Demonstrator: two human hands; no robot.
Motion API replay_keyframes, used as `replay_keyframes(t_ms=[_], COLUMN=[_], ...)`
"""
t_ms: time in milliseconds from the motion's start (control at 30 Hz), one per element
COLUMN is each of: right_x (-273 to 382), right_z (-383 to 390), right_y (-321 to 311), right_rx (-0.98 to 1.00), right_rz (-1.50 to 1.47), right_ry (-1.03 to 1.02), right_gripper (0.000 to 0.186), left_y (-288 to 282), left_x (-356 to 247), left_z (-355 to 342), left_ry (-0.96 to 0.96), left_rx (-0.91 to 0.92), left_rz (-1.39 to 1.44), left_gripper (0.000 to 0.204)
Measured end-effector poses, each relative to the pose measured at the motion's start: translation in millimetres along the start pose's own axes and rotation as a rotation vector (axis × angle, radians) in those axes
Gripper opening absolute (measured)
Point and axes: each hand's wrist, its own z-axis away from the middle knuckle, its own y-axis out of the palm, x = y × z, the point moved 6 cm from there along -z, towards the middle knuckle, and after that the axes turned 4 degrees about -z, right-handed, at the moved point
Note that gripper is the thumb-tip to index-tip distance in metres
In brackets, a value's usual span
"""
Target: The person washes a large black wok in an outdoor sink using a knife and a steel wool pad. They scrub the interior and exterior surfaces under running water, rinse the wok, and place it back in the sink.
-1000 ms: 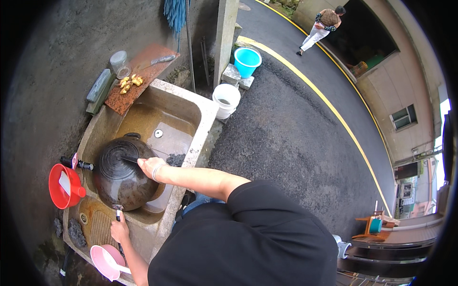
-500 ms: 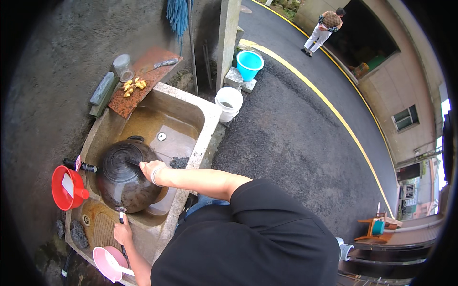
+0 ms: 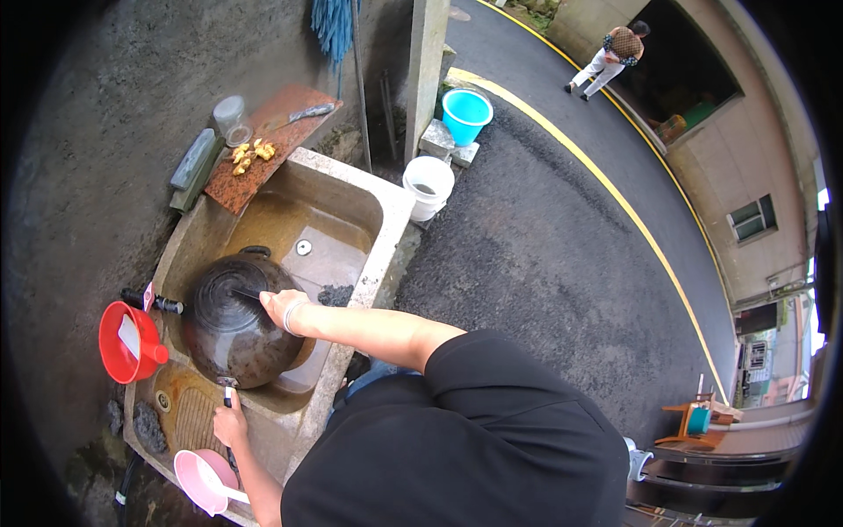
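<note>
A dark wok (image 3: 230, 329) lies bottom up in the stone sink (image 3: 395, 198), its ringed base showing. Near the sink's divider, my left hand (image 3: 230, 425) is closed round the wok's long handle (image 3: 229, 397). My right hand (image 3: 284, 307) grips a thin dark tool (image 3: 246, 293), its far end against the middle of the wok's base. Whether the tool is a knife or a scraper I cannot tell; my fingers hide its grip. A small loop handle (image 3: 255, 250) stands out at the wok's far rim.
Left of the sink are a red dipper (image 3: 123, 342) and a black tap (image 3: 158, 303). A pink dipper (image 3: 204, 481) rests at the near end. Ginger (image 3: 253, 156) and a knife (image 3: 309, 112) lie on a reddish slab (image 3: 235, 189). Buckets (image 3: 428, 186) stand beyond; a person (image 3: 613, 57) is across the road.
Both hands keep their grips, and the tool stays against the wok's base. The whole view has shifted slightly. The distant person's legs are farther apart, in a stride.
</note>
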Motion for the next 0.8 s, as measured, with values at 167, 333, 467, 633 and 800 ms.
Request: replay_keyframes(t_ms=[167,333,467,633,800], right_x=[6,-4,-9,2,-4], right_z=[9,-5,-20,3,-12], right_y=[1,7,19,4,3], right_rx=[0.099,0.027,0.015,0.062,0.042], right_rz=[-0.049,-0.063,-0.040,-0.043,-0.002], right_ry=[0.001,0.003,0.012,-0.023,-0.029], right_gripper=[0.024,0.025,0.027,0.026,0.026], left_y=[2,-4,-3,-3,-2], left_x=[1,-3,-2,-2,-1], left_z=[0,2,2,2,0], left_ry=[0.002,-0.009,-0.002,-0.013,-0.008], left_rx=[-0.017,0.006,-0.026,0.004,-0.007], left_rz=[-0.009,0.013,0.005,0.021,0.017], left_gripper=[0.081,0.081,0.081,0.081,0.081])
